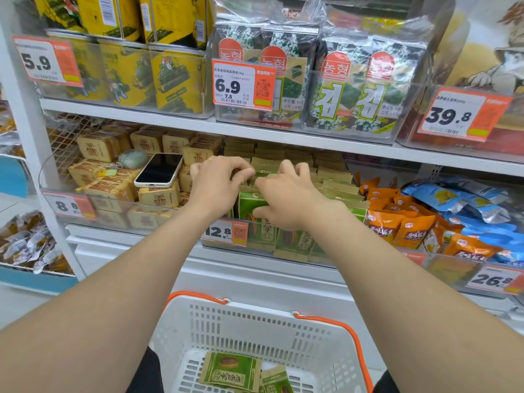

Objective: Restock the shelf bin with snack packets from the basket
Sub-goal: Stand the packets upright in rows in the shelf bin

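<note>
1. Containers first: the clear shelf bin (pixel 289 246) on the middle shelf is crammed with snack packets (pixel 334 177). They stand upright in rows from front to back, and a 12.8 price tag (pixel 224 232) sits on the bin's front wall.
2. Down below, the white basket (pixel 255 330) with orange handles holds two spare packets (pixel 229 371). They lie flat on its floor, one just beside the other.
3. In the neighbouring bin on the left, tan wrapped packs (pixel 158 197) are piled loosely, with a phone (pixel 158 170) lying screen-up on top. In the bin on the right are orange packets (pixel 397 225), with blue packets (pixel 459 199) beyond them.
4. Now the packets themselves: kraft-brown paper with a green front panel, a brown striped seed picture and printed characters.
5. The left hand (pixel 218 185) is over the bin's front left. Its fingers (pixel 243 170) are curled, thumb and forefinger pinching a packet's top edge.
6. The right hand (pixel 286 191) is just beside it, with its fingers bent down over the packet tops. Its thumb presses on the green face of a front packet, gripping it.
</note>
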Tool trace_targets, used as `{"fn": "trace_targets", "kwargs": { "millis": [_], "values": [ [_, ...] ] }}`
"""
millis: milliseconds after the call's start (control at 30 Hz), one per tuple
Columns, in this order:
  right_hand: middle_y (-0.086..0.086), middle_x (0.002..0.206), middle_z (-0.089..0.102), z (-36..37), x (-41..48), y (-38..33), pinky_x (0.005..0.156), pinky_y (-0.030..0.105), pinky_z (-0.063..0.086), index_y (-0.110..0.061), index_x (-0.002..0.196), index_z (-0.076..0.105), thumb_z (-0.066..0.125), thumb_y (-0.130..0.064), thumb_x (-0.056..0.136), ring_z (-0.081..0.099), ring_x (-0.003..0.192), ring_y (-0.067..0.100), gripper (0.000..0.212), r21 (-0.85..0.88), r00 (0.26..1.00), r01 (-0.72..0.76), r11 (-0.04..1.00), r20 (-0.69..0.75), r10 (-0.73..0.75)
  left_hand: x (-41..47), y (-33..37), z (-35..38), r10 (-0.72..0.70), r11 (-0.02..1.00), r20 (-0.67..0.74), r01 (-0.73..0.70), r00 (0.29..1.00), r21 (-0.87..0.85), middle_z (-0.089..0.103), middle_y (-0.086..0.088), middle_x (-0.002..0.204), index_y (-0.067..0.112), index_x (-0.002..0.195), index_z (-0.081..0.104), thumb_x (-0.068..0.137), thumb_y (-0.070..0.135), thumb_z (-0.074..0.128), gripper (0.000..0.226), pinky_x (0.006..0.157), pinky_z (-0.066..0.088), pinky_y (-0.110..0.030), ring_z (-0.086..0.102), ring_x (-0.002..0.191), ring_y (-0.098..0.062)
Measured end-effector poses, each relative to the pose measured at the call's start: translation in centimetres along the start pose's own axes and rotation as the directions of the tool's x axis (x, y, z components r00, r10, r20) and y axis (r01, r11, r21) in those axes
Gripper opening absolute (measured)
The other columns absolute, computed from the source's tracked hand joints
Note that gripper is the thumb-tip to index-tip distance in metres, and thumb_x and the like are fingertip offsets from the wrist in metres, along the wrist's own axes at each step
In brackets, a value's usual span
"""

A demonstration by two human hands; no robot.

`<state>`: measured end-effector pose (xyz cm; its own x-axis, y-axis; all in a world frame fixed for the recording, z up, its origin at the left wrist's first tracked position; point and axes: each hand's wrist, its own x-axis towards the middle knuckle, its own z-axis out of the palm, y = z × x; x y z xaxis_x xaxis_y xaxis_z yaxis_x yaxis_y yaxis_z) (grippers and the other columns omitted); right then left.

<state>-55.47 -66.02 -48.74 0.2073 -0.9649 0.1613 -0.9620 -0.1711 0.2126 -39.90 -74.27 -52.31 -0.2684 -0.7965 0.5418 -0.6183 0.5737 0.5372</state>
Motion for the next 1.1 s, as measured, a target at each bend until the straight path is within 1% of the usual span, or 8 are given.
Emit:
{"fn": "trace_targets", "kwargs": {
  "millis": [200,367,533,633,867,933,1000,1100],
  "values": [
    [-0.003,0.1,0.066,0.6,0.1,0.3,0.086,0.044,0.024,-0.025,0.118,0.072,0.072,-0.041,0.096,0.042,0.113,0.027,0.027,0.045,0.994,-0.078,0.996,-0.08,0.081,-1.4,0.2,-0.6,0.006,1.0,-0.061,-0.007,0.998,-0.017,0.072,0.013,0.115,0.033,0.109,0.076,0.111,0.038,0.033,0.043,0.104,0.03,-0.046,0.054,0.118,-0.019],
    [-0.002,0.11,0.066,0.4,-0.1,0.3,0.094,0.046,0.029,-0.023,0.132,0.068,0.072,-0.044,0.095,0.042,0.119,0.026,0.042,0.069,0.995,-0.091,0.994,-0.023,0.092,-3.3,0.1,-0.7,0.087,0.977,0.168,-0.117,0.982,0.179,0.051,0.01,0.146,0.036,0.14,0.058,0.096,0.042,0.029,0.054,0.12,0.013,-0.051,0.031,0.138,-0.018],
    [0.006,0.123,0.046,1.7,-1.3,0.0,0.097,0.049,0.037,-0.022,0.137,0.043,0.068,-0.054,0.081,0.043,0.115,0.032,0.069,0.087,0.971,-0.15,0.985,-0.174,0.164,-3.7,0.1,-0.2,0.093,0.919,0.293,-0.195,0.952,0.343,0.028,-0.007,0.16,0.024,0.16,0.025,0.078,0.049,0.044,0.088,0.125,-0.003,-0.066,0.017,0.149,-0.033],
    [0.02,0.151,0.038,2.2,-0.8,-0.3,0.114,0.059,0.032,-0.014,0.162,0.014,0.051,-0.06,0.084,0.037,0.14,0.042,0.098,0.056,0.976,-0.214,0.975,-0.029,0.216,-3.6,0.1,0.3,0.143,0.907,0.261,-0.232,0.955,0.35,0.026,-0.012,0.16,0.014,0.162,0.019,0.072,0.043,0.051,0.1,0.127,-0.002,-0.062,0.017,0.151,-0.035],
    [0.014,0.16,0.044,2.1,0.0,-0.5,0.12,0.058,0.029,-0.015,0.163,0.03,0.029,-0.055,0.097,0.037,0.146,0.039,0.077,0.113,0.982,-0.188,0.976,0.055,0.182,-3.2,-0.4,0.4,0.152,0.861,0.285,-0.269,0.946,0.433,0.035,-0.009,0.16,0.013,0.161,0.026,0.082,0.046,0.043,0.087,0.127,-0.003,-0.062,0.022,0.151,-0.038],
    [0.012,0.152,0.054,2.2,-0.2,0.1,0.113,0.053,0.039,-0.018,0.157,0.041,0.027,-0.057,0.099,0.048,0.139,0.035,0.072,0.182,0.985,-0.166,0.969,-0.003,0.17,-3.1,0.0,0.5,0.189,0.842,0.254,-0.29,0.948,0.454,0.034,-0.009,0.162,0.013,0.162,0.025,0.085,0.05,0.046,0.088,0.126,-0.004,-0.064,0.021,0.153,-0.04],
    [0.01,0.123,0.071,2.0,-0.6,1.2,0.092,0.045,0.051,-0.019,0.135,0.062,0.029,-0.06,0.099,0.065,0.112,0.033,0.063,0.194,0.961,-0.174,0.965,-0.182,0.21,-3.0,0.7,0.6,0.267,0.797,0.24,-0.354,0.933,0.49,0.033,-0.011,0.164,0.01,0.162,0.027,0.081,0.054,0.049,0.095,0.126,-0.003,-0.066,0.019,0.155,-0.04],
    [0.009,0.094,0.074,2.5,-1.7,3.3,0.085,0.044,0.046,-0.019,0.098,0.069,0.025,-0.059,0.102,0.068,0.091,0.034,0.06,0.091,0.859,-0.36,0.929,-0.356,0.368,-3.2,1.9,1.6,0.361,0.703,0.31,-0.475,0.88,0.529,0.033,-0.017,0.165,0.002,0.161,0.029,0.082,0.059,0.045,0.098,0.126,-0.001,-0.066,0.022,0.156,-0.039]
  ]
}}
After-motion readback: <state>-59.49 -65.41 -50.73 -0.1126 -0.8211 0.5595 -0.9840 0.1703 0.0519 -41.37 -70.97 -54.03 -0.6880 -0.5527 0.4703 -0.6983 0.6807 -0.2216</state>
